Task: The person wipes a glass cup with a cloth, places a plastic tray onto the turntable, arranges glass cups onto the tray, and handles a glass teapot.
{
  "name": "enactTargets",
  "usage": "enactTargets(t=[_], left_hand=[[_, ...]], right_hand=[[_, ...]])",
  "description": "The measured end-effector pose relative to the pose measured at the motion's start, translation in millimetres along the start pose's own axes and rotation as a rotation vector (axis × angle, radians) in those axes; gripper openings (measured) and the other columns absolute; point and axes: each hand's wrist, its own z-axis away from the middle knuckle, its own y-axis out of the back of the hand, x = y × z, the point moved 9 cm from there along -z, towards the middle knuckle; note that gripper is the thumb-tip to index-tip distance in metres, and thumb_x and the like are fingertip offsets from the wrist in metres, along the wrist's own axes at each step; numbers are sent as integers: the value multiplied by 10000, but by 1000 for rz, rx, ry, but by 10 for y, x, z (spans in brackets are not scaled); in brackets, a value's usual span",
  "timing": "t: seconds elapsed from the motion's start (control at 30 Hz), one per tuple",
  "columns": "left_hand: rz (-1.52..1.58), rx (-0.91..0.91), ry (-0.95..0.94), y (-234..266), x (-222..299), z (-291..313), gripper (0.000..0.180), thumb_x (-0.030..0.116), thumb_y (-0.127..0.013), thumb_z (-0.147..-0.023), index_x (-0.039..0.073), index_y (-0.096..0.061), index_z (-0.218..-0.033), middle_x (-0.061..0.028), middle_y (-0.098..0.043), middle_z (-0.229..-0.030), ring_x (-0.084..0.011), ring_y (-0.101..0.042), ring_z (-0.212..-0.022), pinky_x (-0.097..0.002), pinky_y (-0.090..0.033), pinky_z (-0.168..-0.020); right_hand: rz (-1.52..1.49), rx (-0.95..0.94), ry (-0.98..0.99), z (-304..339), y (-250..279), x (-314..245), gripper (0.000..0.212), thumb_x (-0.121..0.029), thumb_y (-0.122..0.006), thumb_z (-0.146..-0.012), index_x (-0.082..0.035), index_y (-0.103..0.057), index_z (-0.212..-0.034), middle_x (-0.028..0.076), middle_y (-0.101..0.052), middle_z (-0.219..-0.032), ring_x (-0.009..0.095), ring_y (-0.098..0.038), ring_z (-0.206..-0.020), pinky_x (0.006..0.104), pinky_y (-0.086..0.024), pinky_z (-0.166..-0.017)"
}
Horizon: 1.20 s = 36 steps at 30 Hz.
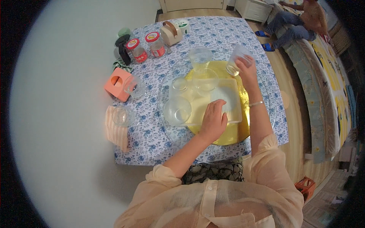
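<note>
My right hand (246, 68) is wrapped round a clear plastic cup (238, 57), held tilted above the far right of a round gold board (246, 91). Over the near part of a pale rectangular tray (236, 99) hovers my left hand (213, 121), fingers curved, thumb apart, with nothing seen in it. In or over the tray stand a clear round bowl (177, 111), a small clear cup (179, 84) and a larger ribbed clear container (205, 80). Another ribbed clear container (200, 56) stands just beyond the tray. Glare blurs some of their edges.
Two red-lidded jars (155, 45), a black-handled pitcher (122, 48) and a beige box with brown handle (171, 33) stand far left. A coral tissue box (117, 84), glass bowls (134, 86) and a striped cloth (116, 131) line the left edge. A person (298, 24) sits on the bed, right.
</note>
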Motion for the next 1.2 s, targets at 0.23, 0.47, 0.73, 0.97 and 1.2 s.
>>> enactTargets(t=[0.23,0.47,0.73,0.97,1.2], left_hand=[[-51,-11,-144,159,276,399,346,25,-524,-704,3,-441,-1039,-168,-472,-1061,-332,-432,-1013,-408,-331,-886],[-89,3,-178,184,351,557,356,31,-527,-699,-10,-436,-1041,-186,-469,-1034,-356,-428,-995,-421,-322,-888],[-202,63,-130,246,226,666,356,34,-532,-694,-12,-439,-1035,-215,-466,-987,-383,-427,-972,-450,-310,-891],[-219,68,-114,332,236,649,352,17,-528,-687,-7,-453,-1030,-211,-504,-960,-381,-471,-920,-450,-363,-842],[-176,14,-37,338,165,640,322,27,-522,-675,-32,-468,-986,-182,-510,-899,-328,-506,-818,-412,-406,-707]], right_hand=[[165,-478,-97,852,-106,-416,659,-180,-706,-650,-14,-350,-1179,109,-527,-968,167,-523,-861,281,-447,-714],[830,-747,-54,1274,-459,-656,691,-273,-730,-588,-23,-403,-1144,118,-569,-861,195,-562,-733,286,-455,-623],[1465,-960,314,1499,-1277,-695,573,-351,-707,-560,-34,-461,-969,155,-580,-725,325,-574,-665,369,-458,-585],[1676,-971,418,1567,-1503,-544,397,-270,-697,-548,-47,-518,-824,119,-575,-690,276,-585,-657,361,-468,-572],[1784,-1049,314,1602,-1637,-418,352,-259,-698,-536,-56,-548,-782,113,-575,-719,262,-589,-672,344,-477,-595]])
